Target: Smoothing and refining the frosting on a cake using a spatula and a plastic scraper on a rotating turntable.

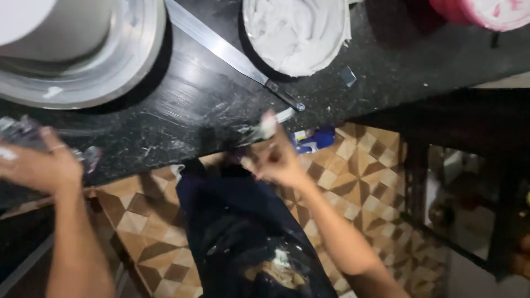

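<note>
Two hands, left hand (38,165) on crumpled plastic (22,132)

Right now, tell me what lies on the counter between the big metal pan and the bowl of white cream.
In the head view, a long metal spatula lies slanted on the black counter between the metal pan and the cream bowl.

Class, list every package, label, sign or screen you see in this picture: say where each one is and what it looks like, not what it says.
Blue and white packet: on the patterned floor just below the black counter edge, beside the right hand; small, crumpled, partly hidden.
Clear wrapper: crinkled, blurred, in the left hand at the counter's left edge.
No signs or screens are in view.
</note>
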